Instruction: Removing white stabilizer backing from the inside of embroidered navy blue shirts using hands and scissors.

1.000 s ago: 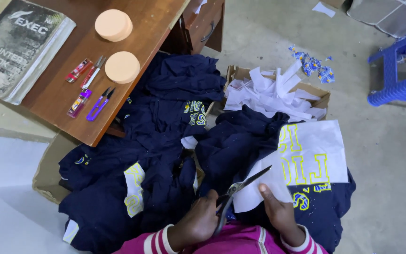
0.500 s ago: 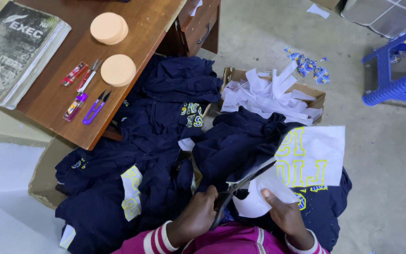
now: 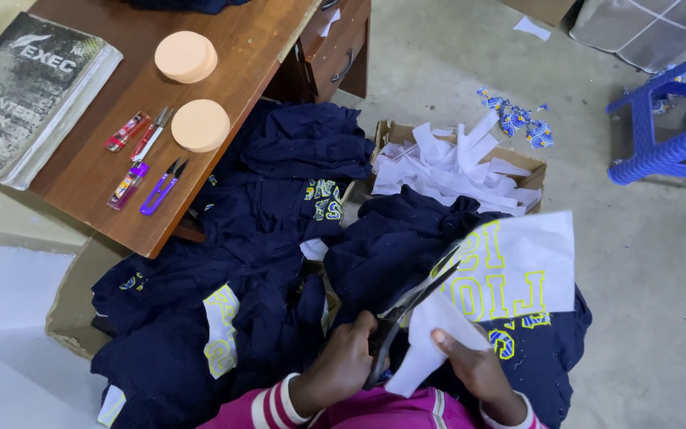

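My left hand (image 3: 343,367) grips black scissors (image 3: 408,308), whose blades are partly apart and cut into a white backing sheet (image 3: 518,266) with yellow letter outlines. My right hand (image 3: 476,372) pinches the lower flap of that white sheet (image 3: 430,338). The sheet is attached to a navy garment (image 3: 406,238) lying across my lap. Pink striped sleeves (image 3: 279,401) cover both my wrists.
A pile of navy garments (image 3: 224,270) with yellow prints lies at the left. A cardboard box (image 3: 518,163) holds white paper scraps. The wooden desk (image 3: 224,71) carries a notebook (image 3: 25,91), two round peach pads (image 3: 200,125), thread snips (image 3: 162,187) and lighters. A blue plastic stool (image 3: 668,131) stands at the right.
The scissors have advanced further up into the white sheet. The sheet has lifted and tilted to the right, and my right hand has shifted its hold on the lower flap.
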